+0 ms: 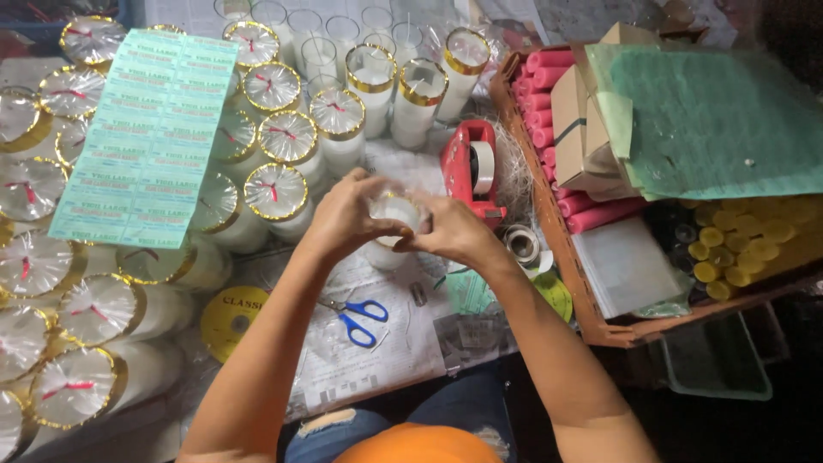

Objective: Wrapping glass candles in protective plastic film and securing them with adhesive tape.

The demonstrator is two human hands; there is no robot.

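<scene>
Clear-wrapped white candle (pixel 393 214) between both hands' grip.

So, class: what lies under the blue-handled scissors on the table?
The blue-handled scissors rest on printed paper sheets spread over the table. The left forearm covers the blade tips, and the paper hides the table surface beneath.

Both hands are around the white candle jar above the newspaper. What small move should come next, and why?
Probably reach the right hand to the red tape dispenser beside it. Both hands, the left hand too, close around the top of the candle jar, which lacks the gold band and red tie seen on the finished jars at left.
</scene>
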